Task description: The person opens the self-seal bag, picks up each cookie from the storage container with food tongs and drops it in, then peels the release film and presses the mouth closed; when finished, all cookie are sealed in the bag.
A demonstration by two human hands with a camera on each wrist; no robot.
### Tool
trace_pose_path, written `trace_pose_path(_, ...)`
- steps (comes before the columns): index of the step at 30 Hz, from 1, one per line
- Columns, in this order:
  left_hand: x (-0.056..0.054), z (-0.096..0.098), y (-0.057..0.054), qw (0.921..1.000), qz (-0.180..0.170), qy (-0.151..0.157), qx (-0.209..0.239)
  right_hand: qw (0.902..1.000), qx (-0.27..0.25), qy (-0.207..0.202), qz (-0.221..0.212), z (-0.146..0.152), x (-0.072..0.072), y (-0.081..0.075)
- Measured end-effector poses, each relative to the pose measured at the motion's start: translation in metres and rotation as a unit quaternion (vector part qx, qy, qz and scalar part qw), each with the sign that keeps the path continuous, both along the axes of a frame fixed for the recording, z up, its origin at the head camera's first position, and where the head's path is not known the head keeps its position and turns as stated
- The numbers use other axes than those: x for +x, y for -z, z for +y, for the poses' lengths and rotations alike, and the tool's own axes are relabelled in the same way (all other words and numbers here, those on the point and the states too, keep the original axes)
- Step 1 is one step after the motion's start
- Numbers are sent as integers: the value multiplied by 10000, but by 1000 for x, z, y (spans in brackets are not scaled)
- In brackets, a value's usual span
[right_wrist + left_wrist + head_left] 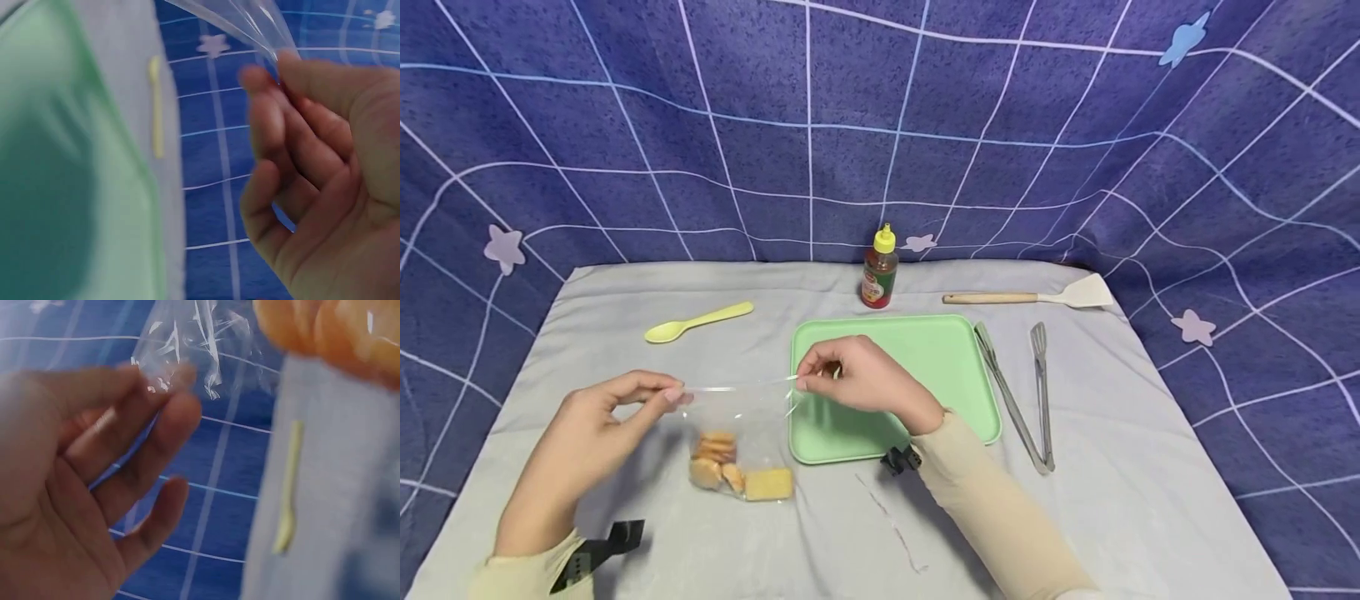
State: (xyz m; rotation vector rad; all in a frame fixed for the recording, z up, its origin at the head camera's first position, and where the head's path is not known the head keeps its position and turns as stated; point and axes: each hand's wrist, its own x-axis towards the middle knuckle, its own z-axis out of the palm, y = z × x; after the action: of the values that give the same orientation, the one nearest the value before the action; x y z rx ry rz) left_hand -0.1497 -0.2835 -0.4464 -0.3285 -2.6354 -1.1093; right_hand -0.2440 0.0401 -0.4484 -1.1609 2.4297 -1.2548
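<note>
A clear zip bag hangs stretched between both hands in the head view. Inside, at the bottom, lie orange-brown round slices and a yellow block. My left hand pinches the bag's top left corner between thumb and fingers. At the top right corner, my right hand pinches the strip's end, above the green tray. In the left wrist view the bag's crinkled corner meets the left fingertips. The right wrist view shows the bag's edge between thumb and forefinger.
A yellow spoon lies at the back left. Behind the tray stands a sauce bottle with a yellow cap. Metal tongs rest right of the tray, and a spatula lies farther back. A thin strip lies near the front.
</note>
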Motion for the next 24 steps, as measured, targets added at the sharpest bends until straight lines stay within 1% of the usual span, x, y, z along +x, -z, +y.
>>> trace_pose_path(3, -23, -4, 12, 9994, -147, -179, -256, 9992, 98, 384, 106, -11, -16, 12)
trace_pose_path(5, -38, -6, 18, 9991, -234, -198, -306, 9981, 140, 596, 71, -17, -24, 18)
trace_pose_path(8, -56, -12, 26, 9983, -382, -199, -391, 9961, 226, 856, 17, -27, -36, 25)
trace_pose_path(10, -65, -18, 31, 9978, -453, -228, -425, 9950, 278, 961, -7, -34, -43, 29)
trace_pose_path(14, -77, -28, 40, 9960, -585, -414, -532, 9924, 482, 1131, 43, -48, -56, 36)
trace_pose_path(17, -84, -29, 47, 9944, -680, -562, -583, 9896, 694, 1263, 43, -55, -63, 41)
trace_pose_path(21, -90, -28, 56, 9926, -713, -739, -652, 9869, 883, 1349, -23, -58, -67, 47)
trace_pose_path(24, -92, -24, 60, 9918, -678, -833, -692, 9864, 890, 1381, -35, -56, -67, 50)
